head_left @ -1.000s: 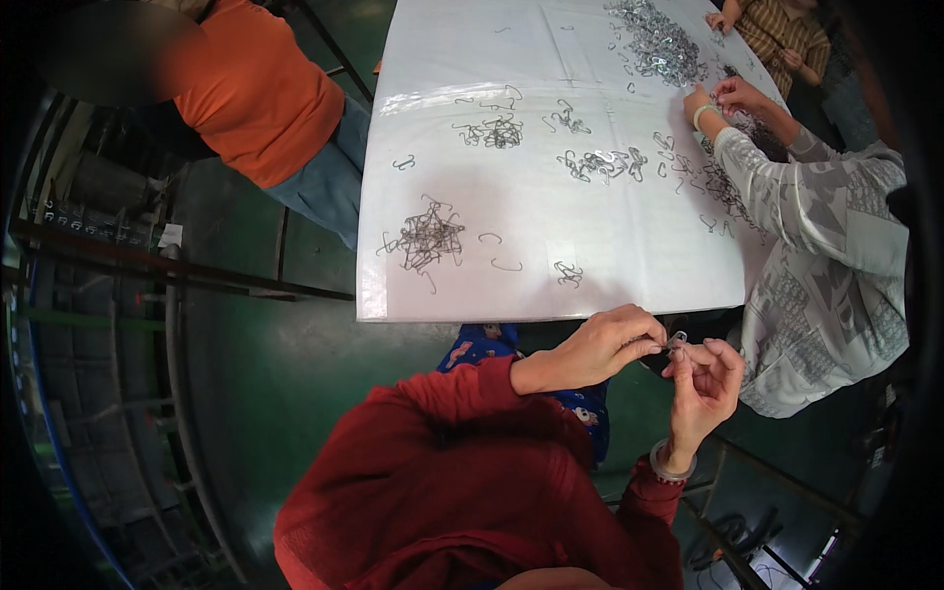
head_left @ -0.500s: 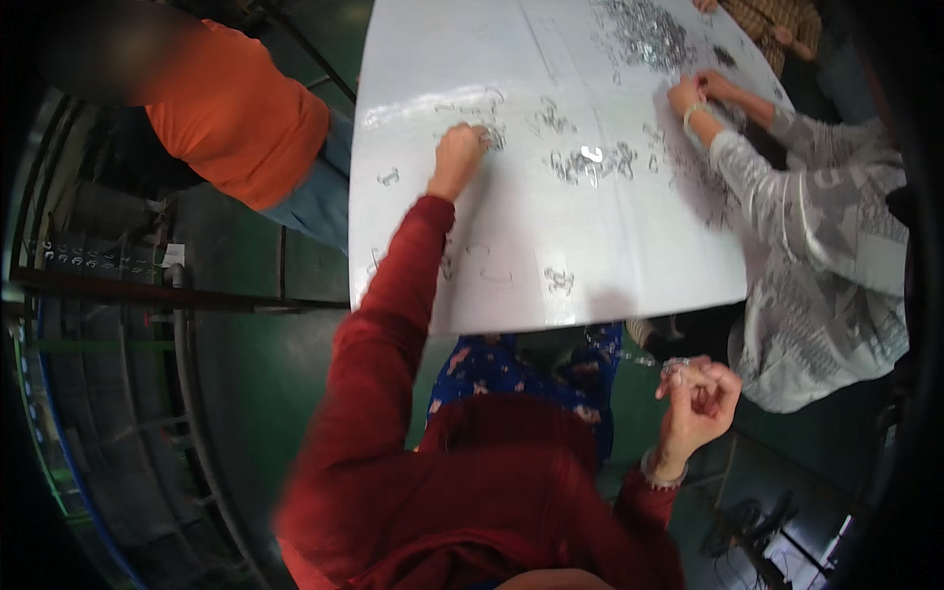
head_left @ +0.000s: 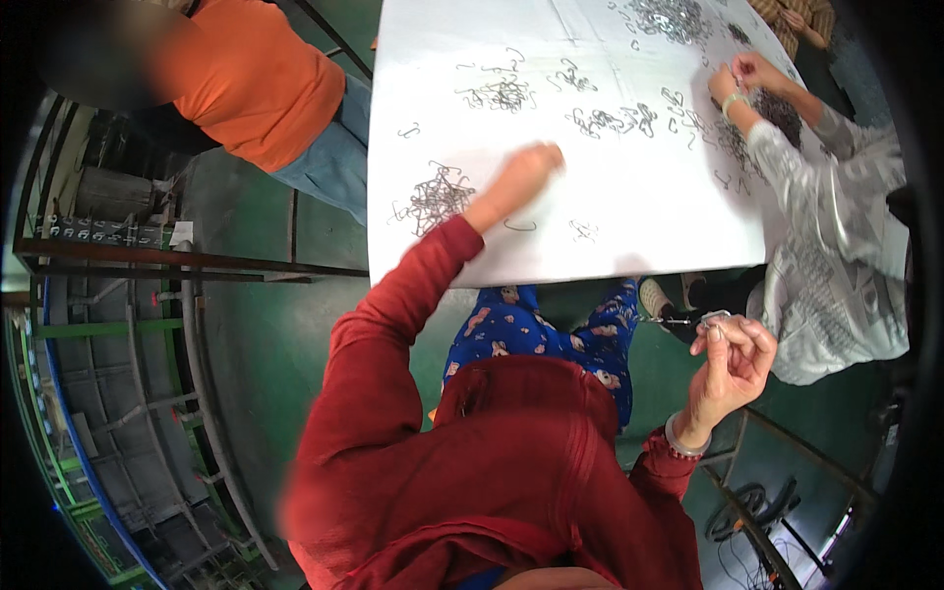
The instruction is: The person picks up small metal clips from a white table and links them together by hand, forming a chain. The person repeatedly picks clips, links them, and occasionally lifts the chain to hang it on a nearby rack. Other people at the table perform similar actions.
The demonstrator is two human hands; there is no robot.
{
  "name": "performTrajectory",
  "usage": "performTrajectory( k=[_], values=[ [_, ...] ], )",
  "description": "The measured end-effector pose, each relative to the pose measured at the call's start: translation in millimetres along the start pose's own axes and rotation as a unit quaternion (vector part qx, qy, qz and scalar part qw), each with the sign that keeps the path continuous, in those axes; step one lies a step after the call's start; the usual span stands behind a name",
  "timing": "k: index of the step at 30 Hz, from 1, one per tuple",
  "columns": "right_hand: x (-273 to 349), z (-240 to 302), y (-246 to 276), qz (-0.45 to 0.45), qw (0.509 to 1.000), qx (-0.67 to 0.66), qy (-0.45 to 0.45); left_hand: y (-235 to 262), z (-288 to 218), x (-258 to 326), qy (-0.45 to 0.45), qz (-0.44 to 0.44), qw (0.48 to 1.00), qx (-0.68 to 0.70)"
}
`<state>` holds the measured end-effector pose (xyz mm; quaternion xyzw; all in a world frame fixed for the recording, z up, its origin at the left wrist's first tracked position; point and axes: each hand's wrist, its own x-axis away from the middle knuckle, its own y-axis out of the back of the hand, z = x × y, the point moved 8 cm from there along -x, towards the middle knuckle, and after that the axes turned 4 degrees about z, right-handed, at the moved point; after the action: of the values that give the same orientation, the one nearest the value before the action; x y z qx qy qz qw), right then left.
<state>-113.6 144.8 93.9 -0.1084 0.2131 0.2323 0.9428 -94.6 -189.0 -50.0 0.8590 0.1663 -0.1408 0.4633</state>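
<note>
From my remote seat I see my left hand (head_left: 531, 169) out over the white worktop (head_left: 654, 211), the arm in its dark red sleeve (head_left: 388, 295) stretched forward; the fingers are blurred and turned away, so I cannot tell whether that grip is spread, pressed together or pinching anything. My right hand (head_left: 733, 362) is off the near edge, beyond the worktop, palm side showing, with its grip pinching a shiny, thin metal strand (head_left: 677, 321) between thumb and forefinger; the strand points left from the fingertips, and its links are too small to make out. Nearest my left hand, beside the forearm, lies a tangled pile of dark wire hooks (head_left: 433, 200). Farther up I have a second hook pile (head_left: 506, 94) and, to its right, a loose hook cluster (head_left: 602, 123); a small hook cluster (head_left: 582, 231) lies near the front edge. At my right, a co-worker in a grey patterned top (head_left: 836, 265) has both hands together above more hooks, and a person in an orange shirt (head_left: 261, 84) is at the left side.
</note>
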Motion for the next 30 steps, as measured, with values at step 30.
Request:
performTrajectory(
  k=[30],
  values=[
    [17.2,-33.7,6.8,-0.034,0.996,-0.017,-0.08,-18.4,-17.1,-8.3,0.031,0.022,0.993,-0.116]
  ],
)
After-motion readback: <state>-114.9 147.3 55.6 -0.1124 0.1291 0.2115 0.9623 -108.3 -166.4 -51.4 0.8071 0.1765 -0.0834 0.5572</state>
